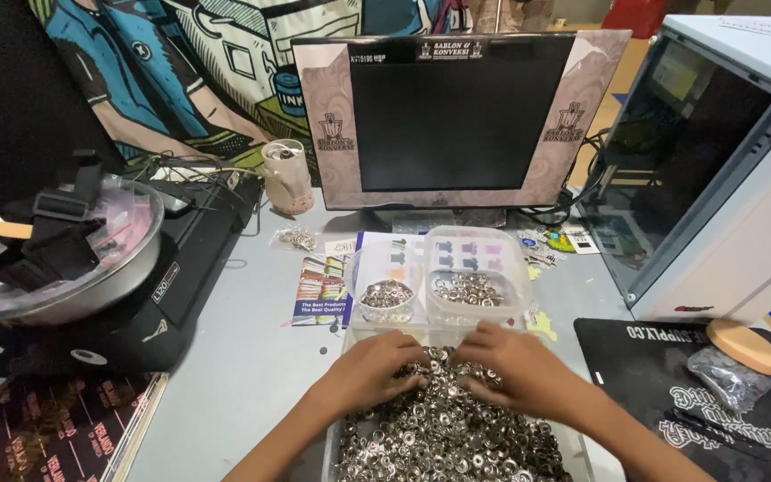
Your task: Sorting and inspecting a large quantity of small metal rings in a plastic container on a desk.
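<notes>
Both my hands are down in the clear plastic tray (346, 419) at the near edge of the bench (252, 357), which is heaped with small silver metal snap parts (443, 437). My left hand (369, 368) lies palm down on the pile, its fingers (412, 355) curled loosely into the pieces. My right hand (519, 366) sits just beside it, fingers (475, 344) bent and tips buried among the parts near the tray's far end. I cannot tell whether either hand has pinched a piece or is only raking through the heap.

Just beyond the tray stand two clear containers: a round cup (385, 299) on the left and a rounded rectangular tub (475, 277) on the right, each with a shallow layer of the same silver parts. Behind them is a dark monitor (457, 116). A metal bowl (73, 268) rests on a black machine (180, 286) at my left, and a white computer case (725, 178) stands at my right.
</notes>
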